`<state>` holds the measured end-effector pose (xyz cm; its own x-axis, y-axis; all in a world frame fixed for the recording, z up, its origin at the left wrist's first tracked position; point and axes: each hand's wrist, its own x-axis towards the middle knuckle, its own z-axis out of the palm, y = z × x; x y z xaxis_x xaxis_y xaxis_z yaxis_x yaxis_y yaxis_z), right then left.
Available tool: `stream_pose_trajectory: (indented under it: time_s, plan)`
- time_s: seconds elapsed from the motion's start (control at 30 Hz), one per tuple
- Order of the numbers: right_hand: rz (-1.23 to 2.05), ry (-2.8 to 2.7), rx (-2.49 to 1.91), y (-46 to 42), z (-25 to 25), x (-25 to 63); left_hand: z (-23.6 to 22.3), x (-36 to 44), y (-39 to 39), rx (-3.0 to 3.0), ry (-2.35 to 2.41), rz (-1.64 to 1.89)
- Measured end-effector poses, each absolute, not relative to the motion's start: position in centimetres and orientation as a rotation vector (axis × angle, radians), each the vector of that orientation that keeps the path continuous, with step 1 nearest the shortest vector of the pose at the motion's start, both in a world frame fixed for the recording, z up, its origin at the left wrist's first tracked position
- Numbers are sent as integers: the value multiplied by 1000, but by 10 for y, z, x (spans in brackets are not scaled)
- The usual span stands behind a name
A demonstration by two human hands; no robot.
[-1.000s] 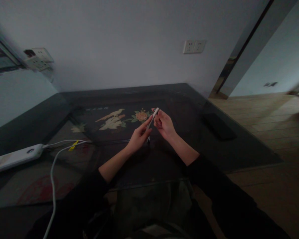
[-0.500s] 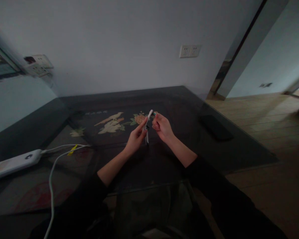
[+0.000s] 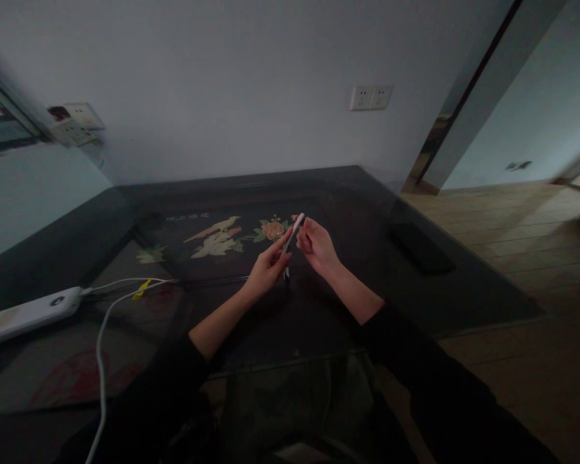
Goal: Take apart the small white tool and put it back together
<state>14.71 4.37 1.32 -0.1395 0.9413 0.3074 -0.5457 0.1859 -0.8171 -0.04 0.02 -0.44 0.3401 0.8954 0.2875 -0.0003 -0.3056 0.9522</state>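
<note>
In the middle of the view my left hand [image 3: 267, 265] is closed on a thin, pale, flat object with a rounded end [image 3: 298, 223], its fingers along one side and thumb on the other. The object tilts up to the right. A narrow light piece [image 3: 287, 273] hangs below this hand; what it belongs to is unclear. My right hand [image 3: 318, 246] is closed beside the pale object's upper end, fingers curled and thumb pressed in. Whatever it pinches is too small and dark to name. Both hands are above the dark table [image 3: 270, 328].
At the left lies a white power bank [image 3: 33, 316] with a white cable [image 3: 101, 367] and a yellow tag [image 3: 142, 290]. A black flat slab [image 3: 421, 248], perhaps a phone, lies at the right. Wall sockets [image 3: 371, 97] are behind the table, which bears a bird and flower picture [image 3: 217, 245].
The pale object has tipped further to the right and shows its edge more. The small dark piece at my right fingertips is now mostly hidden. Both hands have stayed nearly in place.
</note>
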Motion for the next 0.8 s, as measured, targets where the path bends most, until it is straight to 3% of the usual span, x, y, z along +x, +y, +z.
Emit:
stream_pose_trajectory:
  time_s: [0.8]
  plan:
    - [1405,-1012,-495,45,11,146,-7,-2,0,1648,837,1099]
